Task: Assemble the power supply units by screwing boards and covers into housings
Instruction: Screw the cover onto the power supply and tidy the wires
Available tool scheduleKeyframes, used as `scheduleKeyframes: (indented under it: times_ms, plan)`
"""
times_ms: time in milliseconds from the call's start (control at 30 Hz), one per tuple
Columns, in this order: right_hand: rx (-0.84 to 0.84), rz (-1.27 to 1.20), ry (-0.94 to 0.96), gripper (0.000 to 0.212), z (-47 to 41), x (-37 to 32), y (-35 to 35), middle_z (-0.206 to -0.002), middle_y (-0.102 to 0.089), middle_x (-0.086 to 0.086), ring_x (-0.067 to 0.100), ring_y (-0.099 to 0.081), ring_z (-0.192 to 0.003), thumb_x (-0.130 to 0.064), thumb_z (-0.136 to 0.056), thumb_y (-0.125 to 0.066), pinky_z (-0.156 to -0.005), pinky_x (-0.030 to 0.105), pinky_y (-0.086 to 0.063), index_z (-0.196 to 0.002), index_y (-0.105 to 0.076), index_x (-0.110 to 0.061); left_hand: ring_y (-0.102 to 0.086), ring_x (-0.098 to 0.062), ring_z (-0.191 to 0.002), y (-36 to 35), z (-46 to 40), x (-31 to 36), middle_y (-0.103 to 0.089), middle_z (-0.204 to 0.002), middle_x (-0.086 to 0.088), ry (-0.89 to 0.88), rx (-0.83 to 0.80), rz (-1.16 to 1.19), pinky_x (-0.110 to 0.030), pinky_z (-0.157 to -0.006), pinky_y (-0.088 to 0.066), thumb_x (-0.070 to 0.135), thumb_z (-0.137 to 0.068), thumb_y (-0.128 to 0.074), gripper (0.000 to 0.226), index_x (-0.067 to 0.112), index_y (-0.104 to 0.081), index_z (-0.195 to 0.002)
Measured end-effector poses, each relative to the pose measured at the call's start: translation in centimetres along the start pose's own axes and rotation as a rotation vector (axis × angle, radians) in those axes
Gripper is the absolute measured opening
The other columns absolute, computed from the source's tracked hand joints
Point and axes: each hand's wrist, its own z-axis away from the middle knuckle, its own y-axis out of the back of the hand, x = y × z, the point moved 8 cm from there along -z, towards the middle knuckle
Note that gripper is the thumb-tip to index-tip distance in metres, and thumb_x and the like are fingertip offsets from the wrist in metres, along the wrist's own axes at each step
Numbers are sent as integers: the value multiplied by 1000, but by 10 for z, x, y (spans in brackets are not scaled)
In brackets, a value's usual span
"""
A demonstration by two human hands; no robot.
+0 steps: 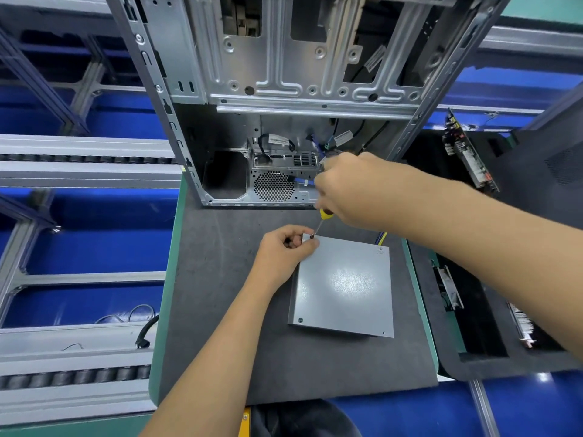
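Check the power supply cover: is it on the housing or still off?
On. The grey cover lies flat over the housing, one screw seated at its near-left corner; the screwdriver works the far-left corner.

Single head cam, looks fwd/down, close over work mat [220, 310]; both forearms enter from below.

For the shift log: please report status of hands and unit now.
Right hand grips screwdriver, tip at cover corner. Left hand pinches screw. Nothing blocking.
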Motion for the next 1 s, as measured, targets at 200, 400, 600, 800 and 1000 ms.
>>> scheduleKeyframes:
  times_ms: [200,400,600,800,1000]
  plan:
    - [-80,-212,-43,20,6,16,-8,-112,-42,9,32,-55,-91,-24,-96,-57,-81,44,-49,-113,-49,-17,-64,-12,-72,12,4,-18,-72,-84,-7,179,80,464,-21,-65,-50,-1,-96,-50,27,7,-74,-106]
    - [-52,84,-63,10,1,14,-4,-97,-51,7,28,-49,-84,-21,-103,-43,-68,37,-45,-97,-49,-17,-73,-26,-98,26,15,-25,-76,-99,-15,204,127,693,-23,-77,-58,-5,-102,-43,23,1,-63,-113]
    - [-14,-155,-6,16,4,12,-6,-102,-41,4,23,-53,-92,-15,-100,-47,-71,35,-42,-113,-54,-19,-65,-8,-59,36,22,-23,-71,-69,-2,236,233,459,-16,-51,-50,27,-96,-65,22,7,-67,-87]
    - [-15,-229,55,14,12,17,-9,-103,-38,-1,26,-54,-86,-24,-97,-56,-79,42,-47,-110,-51,-21,-61,-7,-63,29,27,-18,-69,-76,-2,266,183,585,-18,-58,-51,17,-97,-62,22,8,-79,-86]
    - [21,-173,-81,24,12,14,-3,-82,-40,3,27,-47,-70,-35,-103,-45,-64,35,-44,-82,-39,-26,-73,-15,-80,25,30,-11,-76,-86,-7,231,154,541,-20,-70,-57,1,-96,-60,16,7,-74,-102]
